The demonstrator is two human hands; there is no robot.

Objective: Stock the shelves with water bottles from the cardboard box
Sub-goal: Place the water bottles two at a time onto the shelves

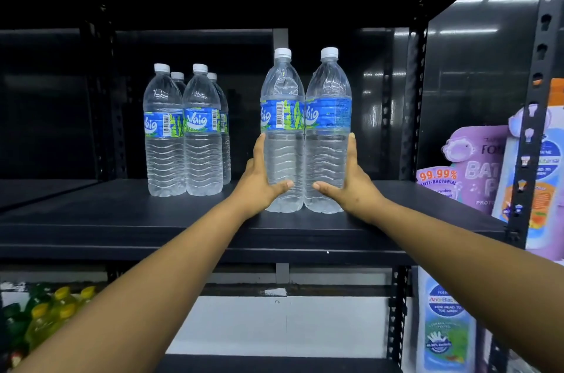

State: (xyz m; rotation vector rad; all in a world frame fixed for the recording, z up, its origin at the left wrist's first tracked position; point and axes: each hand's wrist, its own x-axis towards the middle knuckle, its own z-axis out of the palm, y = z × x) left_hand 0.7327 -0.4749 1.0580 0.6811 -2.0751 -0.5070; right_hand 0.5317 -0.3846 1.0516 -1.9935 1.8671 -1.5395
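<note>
Setting down a pair of water bottles on the shelf: the left hand wraps the lower body of the left bottle, thumb across its front, fingers along its outer side. The right hand grips the right bottle the same way, mirrored. Both bottles stand upright, touching each other side by side, bases on or just at the shelf surface near its front edge; whether they bear full weight yet cannot be told.

Done so far: a group of four bottles already stands further left and deeper on the same shelf, two in front and two behind, well apart from the held pair.

Left to do, by judgement: release this pair, probably after sliding it back or toward the group. Much of the shelf is bare to the left and behind, so the stocking looks early. The cardboard box is not in view, so the remaining count is unknown.

Other items: purple and blue wash pouches at right; yellow-capped bottles on the lower shelf at left.
</note>
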